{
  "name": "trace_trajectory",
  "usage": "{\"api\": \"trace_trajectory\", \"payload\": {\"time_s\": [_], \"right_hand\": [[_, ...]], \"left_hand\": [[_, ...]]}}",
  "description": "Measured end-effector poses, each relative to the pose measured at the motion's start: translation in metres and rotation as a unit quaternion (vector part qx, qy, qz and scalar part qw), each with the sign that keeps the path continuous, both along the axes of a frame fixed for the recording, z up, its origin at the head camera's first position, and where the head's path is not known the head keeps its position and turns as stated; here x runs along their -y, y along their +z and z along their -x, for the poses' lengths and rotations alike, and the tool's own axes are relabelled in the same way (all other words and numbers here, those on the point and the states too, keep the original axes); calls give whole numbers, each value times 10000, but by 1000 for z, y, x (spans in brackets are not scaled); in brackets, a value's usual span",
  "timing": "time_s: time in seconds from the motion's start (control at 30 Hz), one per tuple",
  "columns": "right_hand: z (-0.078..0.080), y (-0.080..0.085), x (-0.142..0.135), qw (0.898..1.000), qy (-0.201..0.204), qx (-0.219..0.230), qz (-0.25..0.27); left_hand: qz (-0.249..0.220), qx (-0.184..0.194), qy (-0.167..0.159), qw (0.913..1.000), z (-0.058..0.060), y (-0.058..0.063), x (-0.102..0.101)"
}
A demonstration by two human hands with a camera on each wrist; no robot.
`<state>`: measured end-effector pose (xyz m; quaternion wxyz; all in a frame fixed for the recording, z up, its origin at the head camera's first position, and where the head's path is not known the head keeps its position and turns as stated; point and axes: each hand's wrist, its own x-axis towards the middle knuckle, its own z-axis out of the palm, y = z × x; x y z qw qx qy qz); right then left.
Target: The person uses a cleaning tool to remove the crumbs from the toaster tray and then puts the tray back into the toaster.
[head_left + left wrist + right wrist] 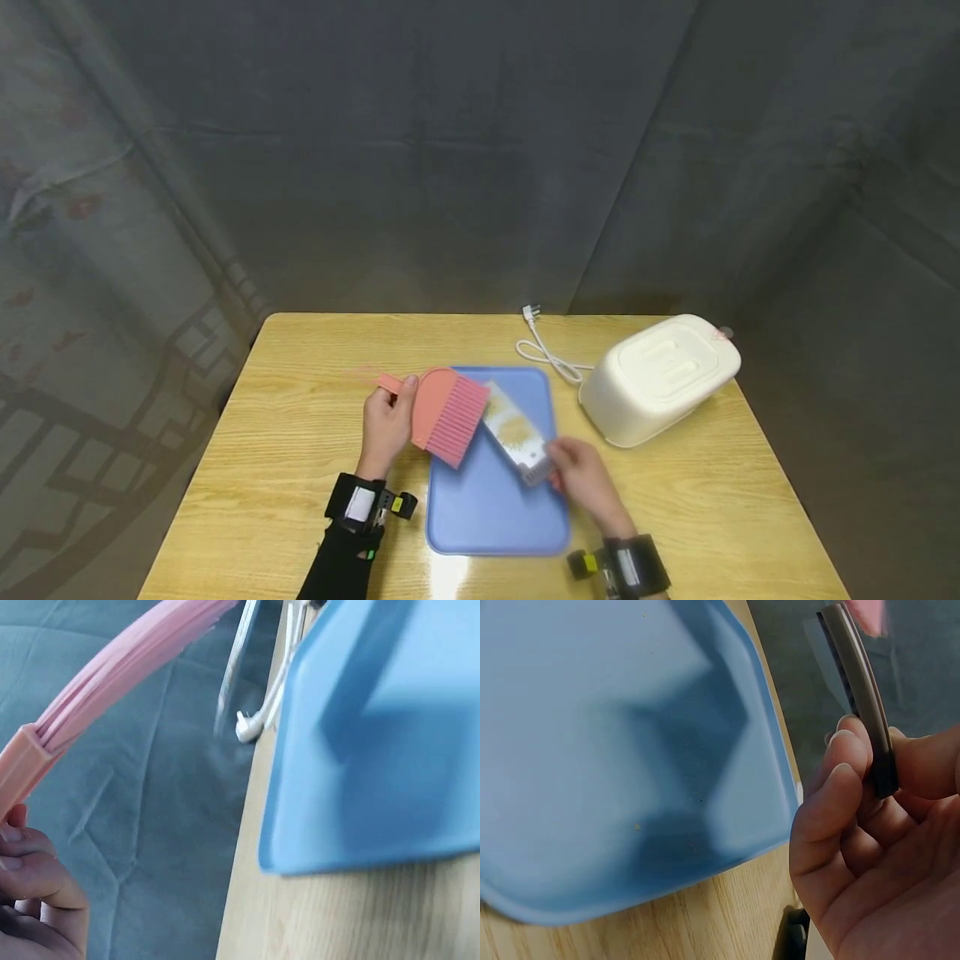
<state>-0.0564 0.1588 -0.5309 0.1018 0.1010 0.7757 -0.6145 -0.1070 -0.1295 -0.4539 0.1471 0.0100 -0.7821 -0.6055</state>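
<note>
Above the blue tray [491, 517], my left hand [386, 425] grips the handle of a pink brush [435, 408] with long ridged bristles fanned toward the right. In the left wrist view those bristles [127, 667] point up and away from curled fingers. My right hand [588, 479] pinches the near end of a crumb tray [513, 429], a thin pale slab with tan crumbs scattered over its surface. Its dark curved end piece [859, 690] sits between thumb and fingers in the right wrist view. The bristles' edge overlaps the slab's far left corner in the head view.
At the right of the wooden table [300, 392] stands a cream toaster [652, 383] with its lid on. Its white cord [547, 350] lies coiled beside it, ending in a plug near the back edge. A few specks dot the blue tray. Grey curtains hang behind.
</note>
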Motion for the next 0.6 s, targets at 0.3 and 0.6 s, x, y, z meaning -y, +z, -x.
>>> {"api": "trace_trajectory", "payload": {"time_s": [0.3, 0.6], "right_hand": [[0, 0, 1, 9999, 15, 40, -113], [-2, 5, 0, 9995, 118, -61, -275]], "left_hand": [[-62, 147, -475, 9987, 15, -31, -29], [99, 15, -962, 9953, 13, -41, -53]]}}
